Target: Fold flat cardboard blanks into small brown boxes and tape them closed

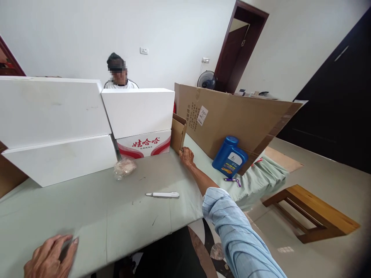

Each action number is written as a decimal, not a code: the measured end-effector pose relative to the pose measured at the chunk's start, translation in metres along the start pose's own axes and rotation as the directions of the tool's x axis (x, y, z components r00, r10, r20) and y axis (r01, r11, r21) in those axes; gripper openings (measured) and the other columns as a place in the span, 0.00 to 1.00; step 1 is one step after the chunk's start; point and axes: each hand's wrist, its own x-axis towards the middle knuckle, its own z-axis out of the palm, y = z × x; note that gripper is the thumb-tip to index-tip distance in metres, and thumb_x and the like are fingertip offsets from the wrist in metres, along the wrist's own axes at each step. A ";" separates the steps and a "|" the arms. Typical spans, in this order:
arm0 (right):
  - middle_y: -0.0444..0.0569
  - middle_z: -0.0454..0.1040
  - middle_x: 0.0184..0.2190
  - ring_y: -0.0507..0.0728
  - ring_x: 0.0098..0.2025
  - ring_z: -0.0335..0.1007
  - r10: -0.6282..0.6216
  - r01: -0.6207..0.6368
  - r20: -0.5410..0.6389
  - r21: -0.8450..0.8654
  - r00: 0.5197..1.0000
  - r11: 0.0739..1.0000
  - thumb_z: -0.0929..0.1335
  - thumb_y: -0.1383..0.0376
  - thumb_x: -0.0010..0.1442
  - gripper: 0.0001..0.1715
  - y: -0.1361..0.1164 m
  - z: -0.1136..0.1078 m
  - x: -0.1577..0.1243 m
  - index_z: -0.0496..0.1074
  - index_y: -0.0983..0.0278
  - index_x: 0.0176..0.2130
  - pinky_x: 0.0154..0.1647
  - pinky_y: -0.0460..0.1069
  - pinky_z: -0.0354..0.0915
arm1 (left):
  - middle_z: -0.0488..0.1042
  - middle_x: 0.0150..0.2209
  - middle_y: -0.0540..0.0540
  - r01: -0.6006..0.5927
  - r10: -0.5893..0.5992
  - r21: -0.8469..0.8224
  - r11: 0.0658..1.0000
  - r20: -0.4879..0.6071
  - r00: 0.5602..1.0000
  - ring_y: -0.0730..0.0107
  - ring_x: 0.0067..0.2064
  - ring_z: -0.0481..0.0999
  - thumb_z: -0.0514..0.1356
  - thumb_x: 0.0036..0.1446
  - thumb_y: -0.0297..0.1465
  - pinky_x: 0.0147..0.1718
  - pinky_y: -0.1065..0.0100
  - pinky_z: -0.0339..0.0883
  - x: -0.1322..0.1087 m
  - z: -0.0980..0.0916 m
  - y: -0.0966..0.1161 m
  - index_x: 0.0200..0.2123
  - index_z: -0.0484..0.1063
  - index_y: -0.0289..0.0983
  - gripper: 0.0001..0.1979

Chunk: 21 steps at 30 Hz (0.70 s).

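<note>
My right hand (188, 156) reaches across the table with its fingers curled on the lower front corner of a narrow brown cardboard box (177, 137). That box stands beside a white box with red lettering (144, 144). My left hand (52, 256) rests on the pale green tablecloth (95, 216) at the near left, fingers apart and nothing in them. Between the hands lies a white utility knife (162, 195). A crumpled clear plastic bundle (125, 168) sits in front of the white boxes.
White boxes (55, 112) are stacked two high along the back left, and another white box (139, 112) tops the lettered one. A large cardboard sheet (232, 116) stands behind a blue jug (230, 158) and a purple-handled razor (232, 180). A person (119, 73) sits beyond. A wooden bench (315, 212) is at right.
</note>
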 end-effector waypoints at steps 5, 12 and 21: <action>0.52 0.76 0.33 0.59 0.37 0.71 -0.104 0.104 0.002 0.060 0.995 0.993 0.66 0.57 0.73 0.18 -0.013 -0.019 -0.020 0.74 0.60 0.32 0.41 0.54 0.64 | 0.81 0.42 0.37 -0.005 0.009 0.045 0.999 -0.081 0.997 0.40 0.46 0.79 0.55 0.65 0.46 0.49 0.45 0.73 0.017 -0.021 0.041 0.36 0.79 0.45 0.17; 0.56 0.81 0.33 0.61 0.32 0.74 -0.445 0.435 -0.005 0.211 0.896 0.875 0.64 0.46 0.68 0.25 -0.022 0.007 -0.074 0.77 0.59 0.31 0.36 0.55 0.63 | 0.82 0.47 0.38 0.089 -0.088 0.091 0.992 -0.013 0.996 0.48 0.52 0.79 0.60 0.66 0.36 0.52 0.51 0.72 0.029 -0.021 0.050 0.43 0.80 0.42 0.09; 0.56 0.83 0.43 0.64 0.45 0.81 -0.873 0.857 0.031 0.178 0.486 0.483 0.64 0.47 0.77 0.23 -0.010 0.012 -0.185 0.80 0.59 0.48 0.47 0.56 0.74 | 0.81 0.51 0.39 0.100 -0.102 0.035 0.994 0.041 0.994 0.54 0.54 0.81 0.63 0.62 0.31 0.54 0.57 0.76 0.053 -0.049 0.016 0.52 0.78 0.40 0.15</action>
